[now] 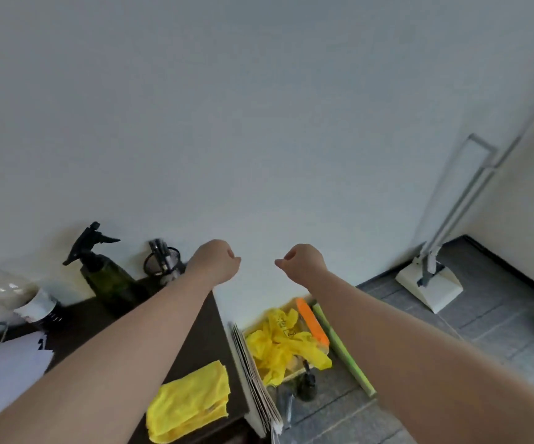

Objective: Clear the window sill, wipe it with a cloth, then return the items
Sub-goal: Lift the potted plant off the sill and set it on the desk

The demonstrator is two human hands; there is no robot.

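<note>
1. Both bare forearms stretched forward, side by side, in front of a plain white wall (259, 107).
2. Left hand (216, 262) curled into a loose fist, grip closed on nothing, raised above the far right corner of the dark counter (201, 331).
3. Right hand (304, 262) likewise fisted, grip closed and empty, held in the air over the floor side, well apart from the left.
4. Yellow cleaning cloth (190, 402) lying folded near the front right edge of the counter, untouched by either hand.
5. Green spray bottle (108, 277) with a black trigger head upright along the far edge, by the wall.
6. Black mesh pen holder (163, 262) just right of the bottle, near the far right corner, with pens inside.
7. Clear jar-like container (18, 293) at the far left, tilted, blurred; possibly a bottle with a white label.
8. White papers (6, 370) at the left edge of the counter.
9. On the grey tiled floor (499, 331), just beside the counter: a box (294, 374) holding crumpled yellow plastic (281, 344) and an orange item (312, 322), with a green stick (342, 350) lying along its right side.
10. Stack of flat sheets (252, 373) leaning between counter and box.
11. White long-handled dustpan (432, 286) standing in the far right corner of the floor against the wall.
</note>
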